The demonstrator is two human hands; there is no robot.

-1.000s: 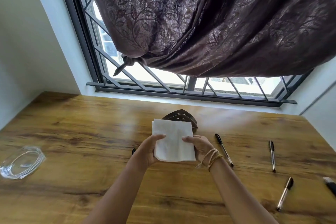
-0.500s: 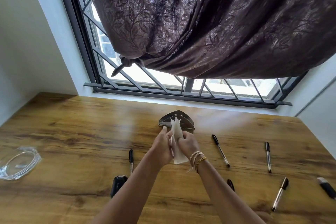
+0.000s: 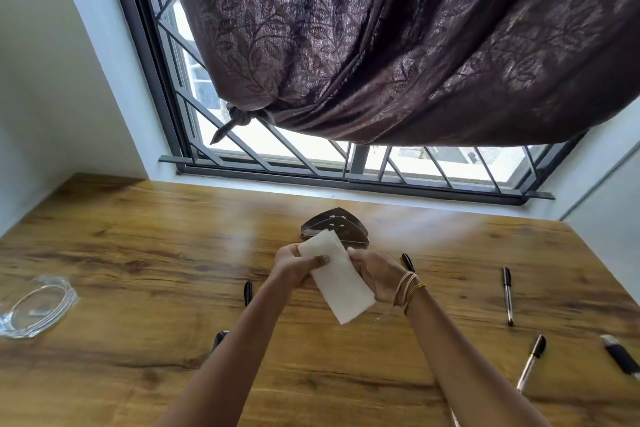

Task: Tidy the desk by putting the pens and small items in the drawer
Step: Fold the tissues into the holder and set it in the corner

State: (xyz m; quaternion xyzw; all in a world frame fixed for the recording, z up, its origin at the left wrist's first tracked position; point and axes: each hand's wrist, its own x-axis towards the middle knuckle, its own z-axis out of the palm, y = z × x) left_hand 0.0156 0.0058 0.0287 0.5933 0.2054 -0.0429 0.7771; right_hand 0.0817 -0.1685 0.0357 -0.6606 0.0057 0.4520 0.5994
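Note:
Both hands hold a folded white napkin [image 3: 335,279] above the middle of the wooden desk [image 3: 138,253]. My left hand [image 3: 294,267] pinches its upper left edge; my right hand [image 3: 375,274] grips its right side. Just behind stands a dark triangular metal napkin holder [image 3: 337,224]. Pens lie around: one [image 3: 248,292] left of my left arm, one [image 3: 408,262] partly hidden behind my right hand, one [image 3: 507,295] at the right, one [image 3: 530,360] nearer the front right. A small black item [image 3: 219,339] peeks out beside my left forearm. No drawer is visible.
A clear glass dish [image 3: 34,308] sits at the desk's left edge. A black and silver object [image 3: 621,357] lies at the far right edge. A barred window [image 3: 346,163] and a tied purple curtain [image 3: 381,45] rise behind the desk. White walls close both sides.
The napkin was a wide square, then pressed narrow between both hands; now it is a folded strip tilted down to the right. The head view has shifted slightly.

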